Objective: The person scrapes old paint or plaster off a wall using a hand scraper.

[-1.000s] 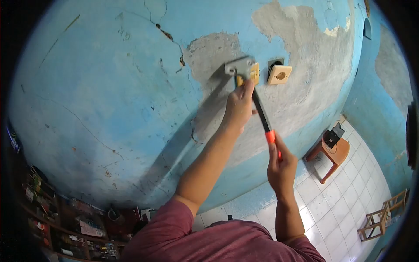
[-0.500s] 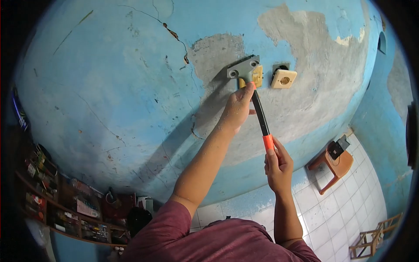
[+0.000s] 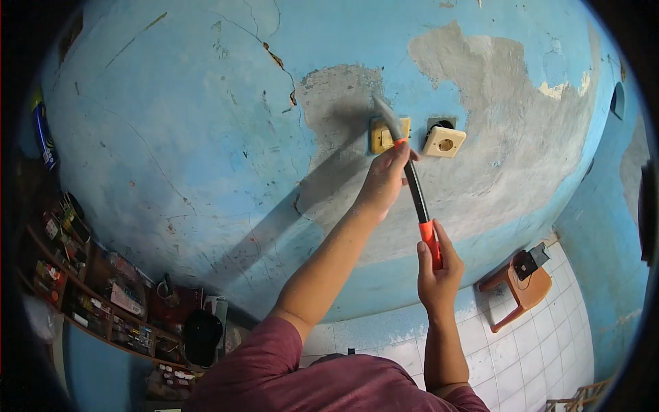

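Scraper (image 3: 414,189) gripped by left hand (image 3: 383,180) near its blurred, perhaps edge-on head, right hand (image 3: 434,273) on handle.

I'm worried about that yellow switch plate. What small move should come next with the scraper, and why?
Probably slide the scraper sideways onto the bare grey patch. Its head lies over the yellow switch plate, with the left hand high on the shaft and the right hand on the orange grip.
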Tool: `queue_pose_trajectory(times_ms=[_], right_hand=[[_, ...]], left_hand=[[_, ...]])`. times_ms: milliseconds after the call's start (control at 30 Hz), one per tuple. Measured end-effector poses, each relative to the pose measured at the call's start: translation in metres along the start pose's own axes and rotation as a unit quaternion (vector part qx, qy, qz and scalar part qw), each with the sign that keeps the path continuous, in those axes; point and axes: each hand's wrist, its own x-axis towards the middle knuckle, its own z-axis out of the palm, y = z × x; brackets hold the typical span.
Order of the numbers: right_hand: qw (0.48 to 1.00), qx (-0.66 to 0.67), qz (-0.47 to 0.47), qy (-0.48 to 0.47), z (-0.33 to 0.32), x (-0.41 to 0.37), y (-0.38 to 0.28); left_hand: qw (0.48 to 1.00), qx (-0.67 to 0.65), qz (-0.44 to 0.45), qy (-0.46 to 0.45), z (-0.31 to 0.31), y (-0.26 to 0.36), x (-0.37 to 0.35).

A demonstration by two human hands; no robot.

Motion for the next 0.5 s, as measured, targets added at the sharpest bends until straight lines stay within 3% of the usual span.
queue_pose_trajectory(times_ms=[33, 67, 100, 167, 233, 333, 400, 500], right_hand=[[1.0, 0.022, 0.011, -0.017, -0.001, -0.002, 0.004], [0.985, 0.113, 0.111, -0.073, -0.006, -0.003, 0.002], [0.985, 0.115, 0.111, -0.071, -0.007, -0.002, 0.003], [0.928, 0.259, 0.241, -0.121, -0.007, -0.001, 0.004], [0.916, 0.29, 0.244, -0.131, -0.005, 0.001, 0.008], [0.952, 0.195, 0.2, -0.128, 0.002, 0.002, 0.014], [0.989, 0.091, 0.097, -0.072, 0.01, 0.001, 0.018], [0.993, 0.058, 0.09, -0.056, 0.014, 0.003, 0.012]], left_hand=[[0.999, -0.045, -0.006, -0.008, -0.003, -0.004, 0.0], [0.997, -0.077, -0.013, -0.025, -0.006, -0.006, -0.002], [0.995, -0.08, -0.014, -0.049, -0.01, -0.008, -0.001], [0.997, -0.064, 0.004, -0.042, -0.011, -0.011, 0.0], [0.996, -0.075, -0.001, -0.04, -0.015, -0.015, 0.003], [0.997, -0.065, -0.01, -0.031, -0.023, -0.016, 0.005], [0.998, -0.048, -0.014, -0.029, -0.023, -0.014, 0.008], [1.0, 0.009, 0.007, -0.017, -0.024, -0.008, 0.009]])
